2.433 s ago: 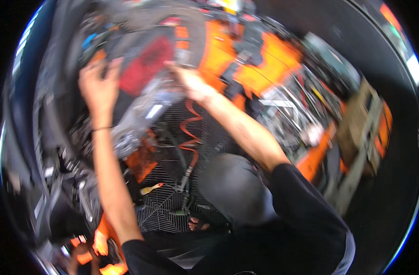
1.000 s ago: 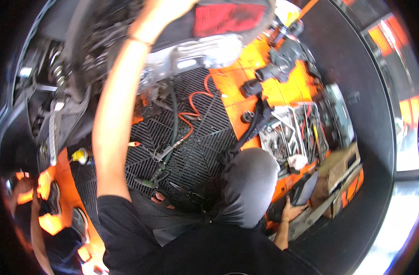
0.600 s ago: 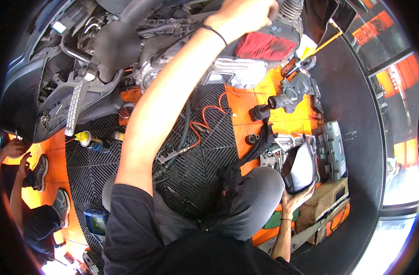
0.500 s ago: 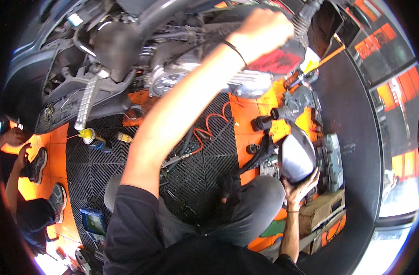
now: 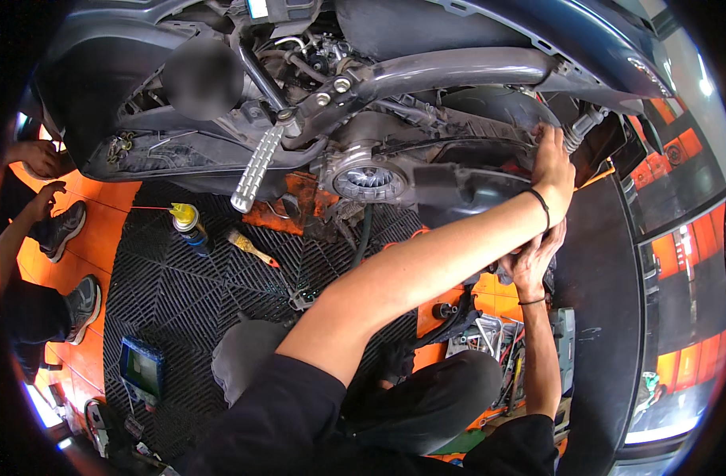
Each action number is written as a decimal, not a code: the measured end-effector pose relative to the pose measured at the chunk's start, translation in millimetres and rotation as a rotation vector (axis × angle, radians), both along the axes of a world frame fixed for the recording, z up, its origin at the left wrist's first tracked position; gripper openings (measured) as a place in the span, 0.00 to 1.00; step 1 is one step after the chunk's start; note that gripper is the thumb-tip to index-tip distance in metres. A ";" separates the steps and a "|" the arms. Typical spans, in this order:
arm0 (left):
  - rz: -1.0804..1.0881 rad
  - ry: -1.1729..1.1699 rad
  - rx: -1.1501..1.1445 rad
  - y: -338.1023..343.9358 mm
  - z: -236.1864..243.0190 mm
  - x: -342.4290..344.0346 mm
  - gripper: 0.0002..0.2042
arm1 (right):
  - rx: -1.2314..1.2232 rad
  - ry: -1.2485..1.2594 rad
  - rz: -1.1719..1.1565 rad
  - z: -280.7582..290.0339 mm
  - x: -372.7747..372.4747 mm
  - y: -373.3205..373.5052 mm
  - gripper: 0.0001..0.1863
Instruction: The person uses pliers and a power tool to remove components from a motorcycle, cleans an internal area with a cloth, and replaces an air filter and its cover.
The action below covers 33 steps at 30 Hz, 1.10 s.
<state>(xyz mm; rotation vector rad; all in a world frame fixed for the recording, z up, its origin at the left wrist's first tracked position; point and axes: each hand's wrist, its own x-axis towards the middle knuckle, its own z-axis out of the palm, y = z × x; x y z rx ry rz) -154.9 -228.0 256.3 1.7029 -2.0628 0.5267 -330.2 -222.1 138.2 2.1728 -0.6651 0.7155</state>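
A glossy black plastic cover (image 5: 462,194) lies against the rear side of the scooter engine (image 5: 368,181), behind a round finned metal wheel. My left hand (image 5: 553,165) reaches across to the cover's rear end, its fingers bent over the edge beside the shock absorber (image 5: 587,127). Below that wrist, my right hand (image 5: 536,258) reaches up to the cover's lower rear edge; its fingertips are partly hidden behind my left forearm. Both hands appear to grip the cover.
On the black rubber mat (image 5: 161,285) stand a yellow-topped spray can (image 5: 190,228) and a brush (image 5: 253,247). A ribbed footpeg (image 5: 257,168) juts toward me. Tools fill a case (image 5: 490,337) at right, near the dark wall (image 5: 605,317). Another person's hands (image 5: 39,178) show at far left.
My right hand has brought the black plastic cover up from beside my knee to the engine, hiding the red pad. My left hand has moved right and down. The view has shifted.
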 end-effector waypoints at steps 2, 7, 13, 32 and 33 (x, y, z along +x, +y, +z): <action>-0.007 -0.003 -0.007 2.1 0.9 -3.0 0.16 | 0.014 0.002 -0.031 3.1 -3.3 -5.3 0.61; -0.058 0.017 0.070 -4.6 5.0 -0.8 0.19 | -0.012 0.043 -0.057 15.3 0.7 -15.5 0.60; -0.109 0.144 0.043 -13.9 3.0 -5.5 0.17 | 0.044 0.054 -0.097 13.3 -15.8 -28.6 0.56; -0.688 1.083 -0.022 -59.5 -15.4 44.6 0.07 | 0.088 0.098 0.045 40.9 20.6 -27.8 0.60; -0.687 1.112 0.119 -52.5 -5.4 50.8 0.08 | 0.096 0.090 0.048 42.0 16.6 -25.7 0.61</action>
